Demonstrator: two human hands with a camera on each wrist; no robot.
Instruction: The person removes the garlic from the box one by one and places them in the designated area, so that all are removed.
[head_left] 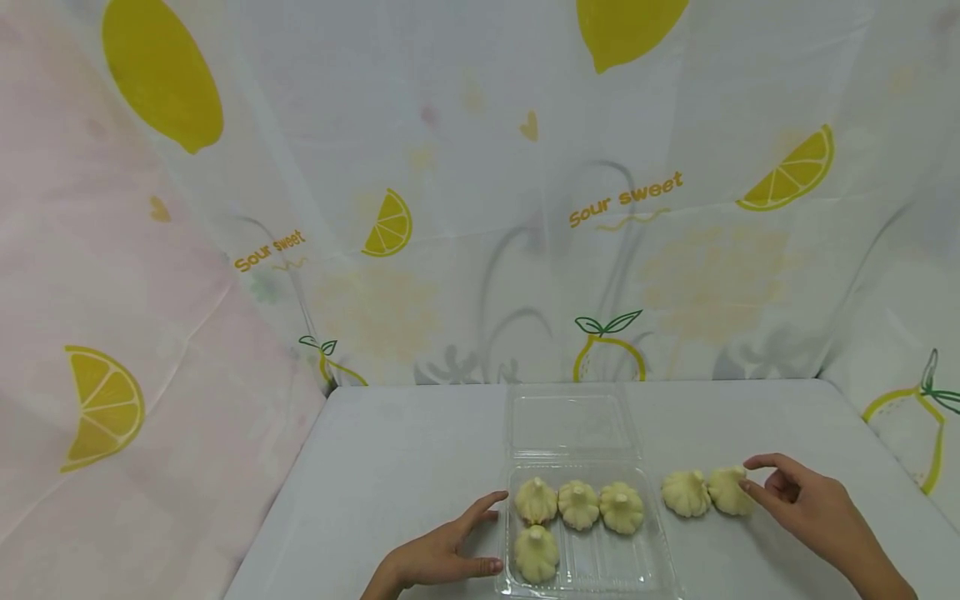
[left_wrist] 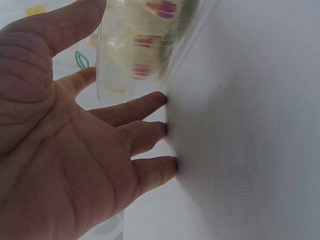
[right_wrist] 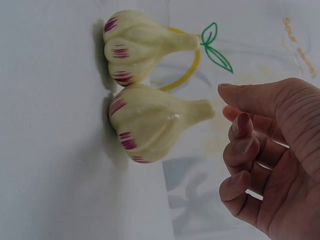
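A clear plastic clamshell box (head_left: 611, 568) lies with its lid folded back, holding several garlic bulbs (head_left: 578, 505): three along the back row and one at the front left. At the box's left side is my left hand (head_left: 442, 554), thumb and fingers spread; its fingertips (left_wrist: 159, 129) rest on the table. To the right of the box, two more garlic bulbs (head_left: 686, 493) sit side by side, stems up, with purple streaks low on them. My right hand (head_left: 813, 508) is beside the right-hand bulb (right_wrist: 145, 122), thumb and index finger apart near its stem, the other fingers loosely curled.
The transparent lid (head_left: 572, 423) lies flat behind the box. Everything stands on a white-covered table (head_left: 405, 450). A lemon-printed curtain (head_left: 480, 167) rises along the table's back and sides.
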